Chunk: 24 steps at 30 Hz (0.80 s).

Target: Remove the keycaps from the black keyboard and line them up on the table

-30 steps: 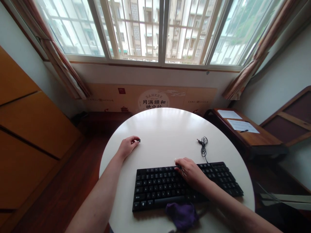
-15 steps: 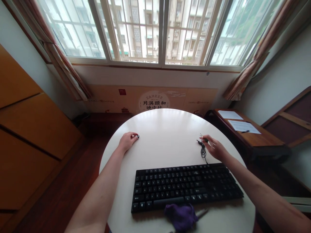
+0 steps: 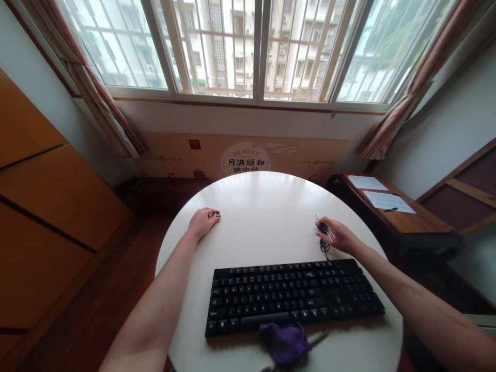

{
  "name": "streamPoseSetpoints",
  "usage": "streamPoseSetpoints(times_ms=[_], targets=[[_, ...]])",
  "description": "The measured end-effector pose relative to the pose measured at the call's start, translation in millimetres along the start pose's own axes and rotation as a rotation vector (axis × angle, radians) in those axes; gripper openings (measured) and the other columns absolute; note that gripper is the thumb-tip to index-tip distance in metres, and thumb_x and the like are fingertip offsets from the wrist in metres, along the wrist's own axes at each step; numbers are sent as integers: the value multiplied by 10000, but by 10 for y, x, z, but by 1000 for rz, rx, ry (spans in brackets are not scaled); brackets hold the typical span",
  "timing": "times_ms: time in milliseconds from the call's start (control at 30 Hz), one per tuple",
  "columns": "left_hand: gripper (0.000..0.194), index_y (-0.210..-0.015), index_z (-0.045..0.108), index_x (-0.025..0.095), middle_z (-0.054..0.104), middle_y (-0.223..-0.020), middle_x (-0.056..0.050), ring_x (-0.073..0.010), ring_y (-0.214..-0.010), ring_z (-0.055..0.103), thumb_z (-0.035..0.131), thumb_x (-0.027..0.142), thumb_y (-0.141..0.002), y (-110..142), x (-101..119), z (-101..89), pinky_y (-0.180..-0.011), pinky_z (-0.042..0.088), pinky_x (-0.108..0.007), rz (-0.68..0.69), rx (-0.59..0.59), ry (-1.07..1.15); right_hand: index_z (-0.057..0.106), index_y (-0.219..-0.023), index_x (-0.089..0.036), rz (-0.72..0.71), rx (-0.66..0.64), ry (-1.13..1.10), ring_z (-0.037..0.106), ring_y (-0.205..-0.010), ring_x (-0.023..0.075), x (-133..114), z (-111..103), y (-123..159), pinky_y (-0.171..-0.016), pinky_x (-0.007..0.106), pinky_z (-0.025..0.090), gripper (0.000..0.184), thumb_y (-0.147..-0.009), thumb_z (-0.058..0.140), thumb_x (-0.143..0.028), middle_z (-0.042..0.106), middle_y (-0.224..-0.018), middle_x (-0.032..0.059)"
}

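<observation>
Here, the keyboard is lying on the desk.
Beyond it, your left hand is pinching a small piece, your right hand gripping a wire-pronged tool by the coiled cable.

The keyboard lay on the desk, lower centre. Before it lay the cloth; behind its right half, the cable.
</observation>
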State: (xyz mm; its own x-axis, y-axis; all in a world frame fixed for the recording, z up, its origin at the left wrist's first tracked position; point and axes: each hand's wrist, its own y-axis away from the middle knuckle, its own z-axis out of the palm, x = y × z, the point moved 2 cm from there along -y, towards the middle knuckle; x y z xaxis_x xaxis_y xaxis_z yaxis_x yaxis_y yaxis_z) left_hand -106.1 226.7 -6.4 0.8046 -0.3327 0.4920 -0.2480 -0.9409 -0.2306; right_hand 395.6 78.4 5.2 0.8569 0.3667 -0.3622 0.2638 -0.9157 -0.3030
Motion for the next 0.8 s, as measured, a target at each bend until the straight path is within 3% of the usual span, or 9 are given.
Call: streamPoseSetpoints(times_ms=[100, 200, 333, 367, 433, 500, 533, 633, 800], targets=[[441, -1121, 722, 186, 680, -1092, -91, -259, -981, 625, 616, 440, -777, 0, 6, -13, -916, 489, -372, 1, -7, 12, 571, -985, -207, 52, 40, 76, 647, -861, 236, 60, -87, 136, -801, 353, 481, 193, -827, 619, -306, 690, -943, 78], [588, -1236, 653, 140, 606, -1261, -144, -299, -1126, 589, 624, 503, -775, 17, 61, -89, -998, 469, -417, -12, 51, 36, 600, -951, -205, 92, 68, 140, 635, -918, 263, 76, -200, 300, -865, 391, 448, 185, -788, 643, -282, 687, -942, 82], [635, -1277, 615, 137, 525, -1382, -176, -355, -1304, 466, 579, 579, -823, 265, 383, -320, -1089, 395, -513, 28, 186, 53, 609, -932, -208, 144, 12, 187, 633, -880, 242, 40, -331, 509, -865, 385, 443, 164, -775, 623, -254, 685, -929, 60], [615, -1292, 605, 164, 520, -1396, -158, -344, -1302, 473, 558, 585, -846, 393, 514, -367, -1055, 436, -500, 55, 163, 91, 604, -929, -210, 156, -26, 175, 634, -858, 231, 30, -351, 551, -841, 372, 451, 152, -784, 610, -253, 683, -925, 54], [538, -1301, 598, 223, 567, -1361, -112, -299, -1240, 542, 518, 565, -893, 717, 805, -391, -988, 504, -442, 111, -22, 200, 591, -937, -211, 171, -93, 119, 636, -845, 219, 15, -373, 620, -804, 351, 466, 137, -808, 586, -257, 682, -933, 51], [448, -1291, 610, 284, 586, -1358, -72, -269, -1239, 553, 524, 515, -917, 1077, 1087, -323, -1049, 463, -433, 183, -265, 199, 579, -964, -210, 187, -109, 43, 642, -870, 220, 8, -375, 673, -801, 344, 479, 136, -841, 564, -268, 682, -956, 60], [435, -1306, 603, 309, 561, -1394, -63, -274, -1275, 524, 550, 485, -912, 1238, 1204, -272, -1082, 430, -447, 205, -333, 159, 571, -976, -210, 198, -100, 1, 647, -886, 221, 5, -370, 697, -804, 342, 485, 134, -862, 550, -278, 683, -973, 67], [393, -1294, 615, 307, 557, -1400, -68, -296, -1299, 489, 562, 401, -916, 1531, 1432, -120, -1106, 381, -496, 181, -368, 49, 546, -975, -212, 217, -64, -126, 659, -898, 216, -17, -336, 771, -777, 321, 502, 122, -916, 516, -314, 691, -998, 75], [253, -1133, 691, 285, 658, -1207, -45, -263, -1165, 559, 567, 335, -919, 1524, 1556, -16, -1053, 405, -466, 223, -375, 6, 564, -939, -209, 195, -70, -159, 652, -784, 197, -97, -286, 928, -724, 303, 501, 126, -931, 508, -322, 683, -862, 44]])
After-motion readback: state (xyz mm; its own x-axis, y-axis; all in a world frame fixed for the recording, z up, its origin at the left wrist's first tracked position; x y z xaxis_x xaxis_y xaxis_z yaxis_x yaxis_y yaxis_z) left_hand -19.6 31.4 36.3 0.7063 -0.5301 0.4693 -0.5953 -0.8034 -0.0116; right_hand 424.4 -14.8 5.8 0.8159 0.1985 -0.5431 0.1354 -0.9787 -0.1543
